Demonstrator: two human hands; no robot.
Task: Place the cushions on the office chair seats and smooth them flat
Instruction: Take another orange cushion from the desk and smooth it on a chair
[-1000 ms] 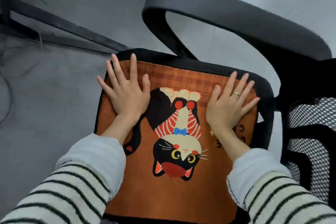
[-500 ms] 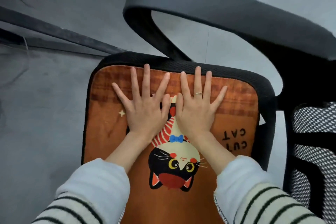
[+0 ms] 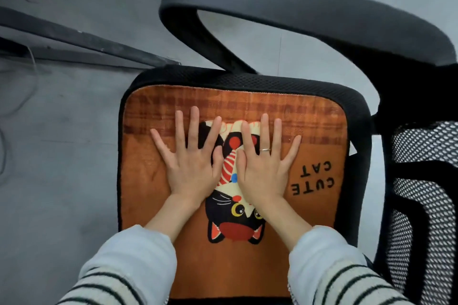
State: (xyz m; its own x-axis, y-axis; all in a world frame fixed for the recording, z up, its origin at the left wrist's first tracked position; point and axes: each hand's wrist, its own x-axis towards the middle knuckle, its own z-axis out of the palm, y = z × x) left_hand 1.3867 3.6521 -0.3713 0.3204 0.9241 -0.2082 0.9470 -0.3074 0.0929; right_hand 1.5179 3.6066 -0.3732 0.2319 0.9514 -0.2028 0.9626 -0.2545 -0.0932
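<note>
Orange cushion (image 3: 319, 131) bears left hand (image 3: 192, 167) and right hand (image 3: 264, 168), fingers splayed flat.

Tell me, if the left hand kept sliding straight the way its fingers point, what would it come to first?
The left hand lies flat on the cushion, fingers toward its plaid far edge. Going on, it would likely cross that edge and meet the black seat rim; beyond, the armrest stands higher, it seems.

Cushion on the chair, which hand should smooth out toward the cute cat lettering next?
Probably the right hand: it lies flat on the cushion beside the lettering, while the left hand sits farther away.
</note>
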